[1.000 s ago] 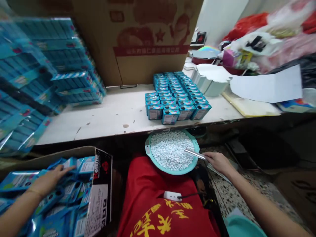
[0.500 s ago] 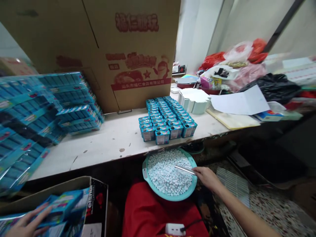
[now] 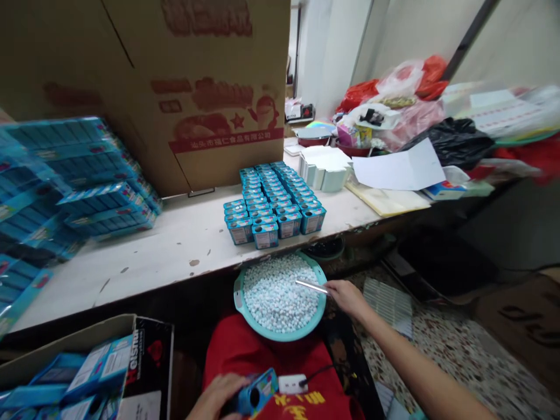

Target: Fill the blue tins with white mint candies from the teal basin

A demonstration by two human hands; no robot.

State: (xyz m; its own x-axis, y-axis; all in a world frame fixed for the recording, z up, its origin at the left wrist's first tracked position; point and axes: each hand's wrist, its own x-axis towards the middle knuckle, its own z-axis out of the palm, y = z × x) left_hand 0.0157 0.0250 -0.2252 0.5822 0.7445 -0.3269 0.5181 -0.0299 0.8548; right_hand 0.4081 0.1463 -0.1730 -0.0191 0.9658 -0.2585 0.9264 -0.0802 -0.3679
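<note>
My left hand (image 3: 219, 396) is closed round a small blue box (image 3: 257, 393) with a dark round hole, low over the red cloth on my lap. In my right hand (image 3: 345, 296) is a silver metal tool (image 3: 311, 286), its far end over the small pale pellets (image 3: 280, 297). These fill a turquoise basin (image 3: 283, 336) resting on my lap against the table's edge. On the white table (image 3: 175, 251), rows of blue boxes (image 3: 265, 235) stand upright, and pellets show on top of one at the front left.
An open carton (image 3: 149, 364) of blue boxes sits at lower left. Wrapped blue packs (image 3: 105, 198) are stacked on the table's left. A big cardboard box (image 3: 219, 64) stands behind. White cards (image 3: 326, 166), paper (image 3: 400, 169) and plastic bags (image 3: 411, 111) lie to the right. A white power socket (image 3: 292, 383) rests on my lap.
My left hand has moved right from the carton to my lap, with a blue box now in it. My right hand still holds the tool over the basin. The view has shifted rightward.
</note>
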